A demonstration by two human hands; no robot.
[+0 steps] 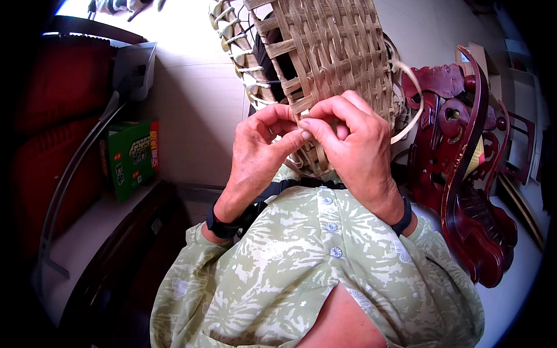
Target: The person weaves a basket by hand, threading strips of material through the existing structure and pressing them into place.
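Note:
A brown basket (333,55), woven from flat strips, stands upright in front of my body. Both my hands meet at its near edge, fingertips touching. My left hand (252,148) is closed in a pinch on a narrow pale strip (304,114) at the weave's lower left corner. From the other side, my right hand (360,142) pinches at the same spot, its thumb beside the left thumb. Curled fingers hide most of the strip. A loose pale strip (420,95) loops out to the right of the basket. White cord (248,68) laces a brown edge along the left.
Right of the basket stands a carved dark red wooden chair (464,203). To the left are a green box (129,159), a curved grey metal pole (69,174) and red furniture (55,151). Dark glossy wood (116,255) lies at lower left.

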